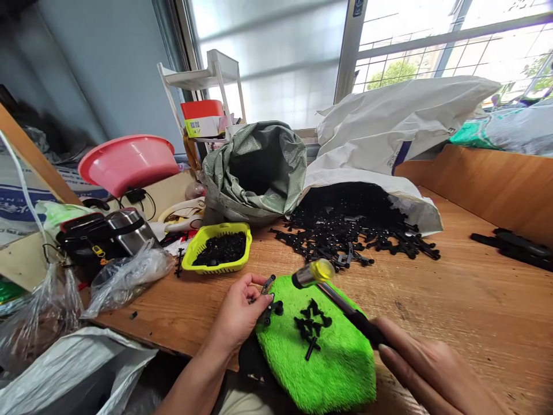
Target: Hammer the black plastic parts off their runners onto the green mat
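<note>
My left hand (242, 311) pinches a small black plastic part (272, 309) at the left edge of a bright green cloth (341, 369). My right hand (427, 357) is wrapped round the black grip of a mallet (337, 297). Its head, with a yellow face, is raised above the far side of the cloth. Several small black plastic pieces (309, 323) lie in a loose group on the cloth between my hands. The exact shape of the part in my left hand is partly hidden by my fingers.
A yellow basket (188, 262) of black parts stands behind my left hand. Black parts (345, 219) spill from a white sack (380, 129). A green-grey sack (211, 190) stands open beside it. Plastic bags (129, 276) and a steel flask (129, 230) are at left.
</note>
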Available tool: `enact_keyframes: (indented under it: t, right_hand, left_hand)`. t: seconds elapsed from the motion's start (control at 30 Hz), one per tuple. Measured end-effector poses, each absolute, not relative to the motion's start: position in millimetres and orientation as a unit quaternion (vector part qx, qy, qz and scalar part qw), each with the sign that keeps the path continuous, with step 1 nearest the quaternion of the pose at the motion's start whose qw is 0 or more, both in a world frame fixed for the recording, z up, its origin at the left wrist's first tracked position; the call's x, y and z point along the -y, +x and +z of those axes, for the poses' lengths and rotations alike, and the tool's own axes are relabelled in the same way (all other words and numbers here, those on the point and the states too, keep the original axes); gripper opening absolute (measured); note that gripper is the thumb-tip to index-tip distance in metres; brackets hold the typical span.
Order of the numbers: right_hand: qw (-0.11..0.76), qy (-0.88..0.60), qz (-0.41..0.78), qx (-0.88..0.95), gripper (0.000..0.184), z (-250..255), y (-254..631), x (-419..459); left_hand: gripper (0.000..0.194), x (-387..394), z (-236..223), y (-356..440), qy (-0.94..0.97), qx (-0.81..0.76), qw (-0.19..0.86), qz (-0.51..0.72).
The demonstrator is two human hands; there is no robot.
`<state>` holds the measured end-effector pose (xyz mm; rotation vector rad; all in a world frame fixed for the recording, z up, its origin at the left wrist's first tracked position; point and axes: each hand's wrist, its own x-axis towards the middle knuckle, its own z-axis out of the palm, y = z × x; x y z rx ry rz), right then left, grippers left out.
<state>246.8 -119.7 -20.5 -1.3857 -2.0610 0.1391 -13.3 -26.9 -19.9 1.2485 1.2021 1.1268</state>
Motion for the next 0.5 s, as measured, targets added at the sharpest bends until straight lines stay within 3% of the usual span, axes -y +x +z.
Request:
enact_keyframes:
  t: [0.13, 0.2, 0.3, 0.5]
  right_hand:
    - [0.235, -0.436, -0.074, 0.865, 0.047, 2, 228, 102]
    - [0.236, -0.411, -0.120, 0.872, 0.044, 8, 225, 100]
    - [0.259, -0.415, -0.133, 0.862, 0.036, 11, 223, 101]
    - [0.226, -0.417, -0.141, 0.869, 0.043, 8, 220, 97]
  left_hand:
    - [0.024, 26, -22, -14, 0.545, -0.501, 0.488, 0.463]
    - [0.022, 25, -22, -14, 0.553, -0.505, 0.480, 0.456]
    - [0.022, 24, -22, -14, 0.558, -0.504, 0.483, 0.449]
    - [0.024, 23, -22, -16, 0.557, -0.504, 0.487, 0.445]
